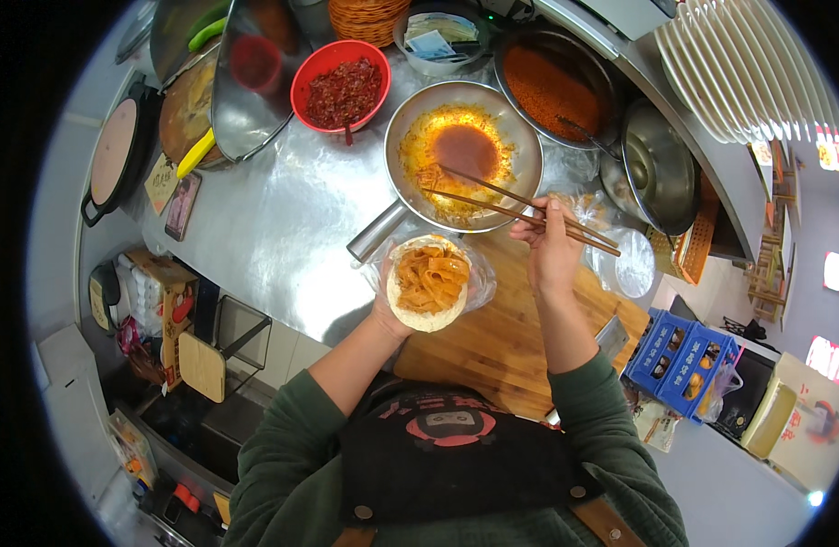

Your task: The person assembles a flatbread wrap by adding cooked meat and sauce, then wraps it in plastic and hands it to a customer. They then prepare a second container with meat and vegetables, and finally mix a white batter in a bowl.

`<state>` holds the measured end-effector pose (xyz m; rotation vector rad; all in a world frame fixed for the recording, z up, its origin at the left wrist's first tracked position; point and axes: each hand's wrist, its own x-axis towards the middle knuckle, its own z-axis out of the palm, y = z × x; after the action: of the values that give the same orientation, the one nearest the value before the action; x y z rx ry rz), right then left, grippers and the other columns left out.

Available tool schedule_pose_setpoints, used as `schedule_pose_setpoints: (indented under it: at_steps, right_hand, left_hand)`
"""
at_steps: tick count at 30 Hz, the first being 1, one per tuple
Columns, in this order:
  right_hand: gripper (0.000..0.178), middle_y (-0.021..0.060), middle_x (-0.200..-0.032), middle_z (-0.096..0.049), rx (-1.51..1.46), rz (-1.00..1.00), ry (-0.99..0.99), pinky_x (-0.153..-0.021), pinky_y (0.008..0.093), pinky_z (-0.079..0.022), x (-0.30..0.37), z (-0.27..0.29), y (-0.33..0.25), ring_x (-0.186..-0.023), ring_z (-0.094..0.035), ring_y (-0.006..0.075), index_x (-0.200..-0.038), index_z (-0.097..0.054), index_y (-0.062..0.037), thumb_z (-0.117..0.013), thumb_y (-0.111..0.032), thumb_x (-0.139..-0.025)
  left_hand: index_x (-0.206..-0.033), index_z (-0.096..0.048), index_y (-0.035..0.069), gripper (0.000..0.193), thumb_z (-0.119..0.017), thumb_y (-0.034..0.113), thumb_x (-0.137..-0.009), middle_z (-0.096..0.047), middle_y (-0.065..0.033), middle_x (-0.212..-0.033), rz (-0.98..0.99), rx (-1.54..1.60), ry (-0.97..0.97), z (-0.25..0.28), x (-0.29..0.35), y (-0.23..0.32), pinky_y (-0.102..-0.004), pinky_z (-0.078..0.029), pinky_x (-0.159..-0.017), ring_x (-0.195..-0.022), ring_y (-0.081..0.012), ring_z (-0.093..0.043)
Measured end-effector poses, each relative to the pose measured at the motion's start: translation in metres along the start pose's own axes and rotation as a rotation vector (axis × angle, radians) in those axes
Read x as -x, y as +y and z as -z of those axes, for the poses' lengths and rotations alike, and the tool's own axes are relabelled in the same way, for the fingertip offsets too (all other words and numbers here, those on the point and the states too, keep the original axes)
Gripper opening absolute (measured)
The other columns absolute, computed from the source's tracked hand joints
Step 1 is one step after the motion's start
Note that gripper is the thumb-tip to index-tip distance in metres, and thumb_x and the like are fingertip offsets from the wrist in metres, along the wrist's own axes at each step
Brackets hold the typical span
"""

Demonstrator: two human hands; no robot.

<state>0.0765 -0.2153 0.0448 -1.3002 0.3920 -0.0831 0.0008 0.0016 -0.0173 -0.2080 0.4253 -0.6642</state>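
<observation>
My left hand (395, 318) is closed from below around a round flatbread (427, 321) in a clear plastic bag (480, 281). Wide, sauce-coated strips (432, 279) are heaped on the bread. My right hand (554, 248) grips a pair of brown chopsticks (503, 202). Their tips reach into a steel frying pan (392, 159), where they meet a small orange clump (429, 177) at the left of a reddish, oily sauce (467, 150). The pan's handle (378, 232) points toward my left hand.
A red bowl (383, 62) of chopped red chili and a dark pan of red-brown seasoning (554, 87) flank the frying pan. A wooden board (492, 342) lies beneath my arms. A phone (183, 208) rests at the left. Stacked plates (748, 68) and a blue crate (679, 360) are rightward.
</observation>
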Motion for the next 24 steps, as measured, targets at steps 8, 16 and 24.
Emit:
schedule_pose_setpoints:
  at_steps: [8, 16, 24]
  right_hand:
    - [0.030, 0.0143, -0.085, -0.066, -0.065, -0.002, 0.051, -0.063, 0.0336, -0.061, 0.013, -0.008, 0.009, -0.070, -0.069, 0.0217, -0.104, -0.060, 0.0029, -0.048, -0.024, -0.108]
    - [0.032, 0.0142, -0.086, -0.066, -0.048, 0.048, 0.045, -0.065, 0.0341, -0.062, 0.019, -0.003, 0.021, -0.072, -0.069, 0.0218, -0.102, -0.059, 0.0028, -0.047, -0.025, -0.109]
    - [0.030, 0.0130, -0.084, -0.066, -0.123, 0.074, 0.084, -0.063, 0.0356, -0.061, 0.013, 0.002, 0.025, -0.069, -0.069, 0.0227, -0.097, -0.058, -0.0005, -0.048, -0.027, -0.108]
  left_hand:
    - [-0.141, -0.054, 0.017, 0.076, -0.067, 0.065, -0.084, -0.050, -0.0201, -0.146, 0.015, 0.058, 0.035, -0.003, 0.001, 0.004, -0.0662, -0.032, -0.116, -0.137, -0.0463, -0.042]
    - [-0.139, -0.056, 0.017, 0.074, -0.064, 0.067, -0.085, -0.051, -0.0199, -0.144, 0.009, 0.025, 0.046, -0.002, 0.001, 0.005, -0.0651, -0.034, -0.116, -0.137, -0.0462, -0.042]
    - [-0.139, -0.057, 0.018, 0.075, -0.069, 0.065, -0.081, -0.050, -0.0186, -0.145, -0.007, 0.003, 0.050, 0.000, 0.000, 0.004, -0.0643, -0.034, -0.116, -0.136, -0.0457, -0.042]
